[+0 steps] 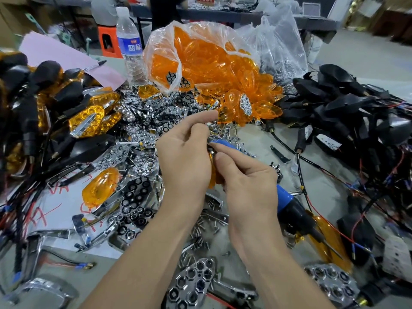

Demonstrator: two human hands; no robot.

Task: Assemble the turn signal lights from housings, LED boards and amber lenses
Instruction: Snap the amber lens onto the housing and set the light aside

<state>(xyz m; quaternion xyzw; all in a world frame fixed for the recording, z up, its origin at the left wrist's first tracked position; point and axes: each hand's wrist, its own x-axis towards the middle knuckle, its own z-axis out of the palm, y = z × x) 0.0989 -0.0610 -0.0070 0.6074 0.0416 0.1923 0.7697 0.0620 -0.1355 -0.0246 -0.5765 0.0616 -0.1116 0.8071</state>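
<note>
Both hands meet over the middle of the table. My left hand (185,161) curls round an amber lens (212,175) with a chrome part at its top; only slivers of the lens show between the palms. My right hand (247,181) grips a blue-handled screwdriver (225,144) whose blue tip pokes out beside the chrome part. A clear bag of amber lenses (207,61) stands just behind. Chrome honeycomb reflectors (142,134) are heaped left of centre. Black housings with wires (347,112) pile up on the right.
Finished amber lights (89,119) lie stacked on the left. A water bottle (129,41) stands behind them, beside pink paper (62,54). A blue-and-black electric screwdriver (294,210) lies right of my right wrist. Loose screws (209,221) and reflectors (194,284) litter the front.
</note>
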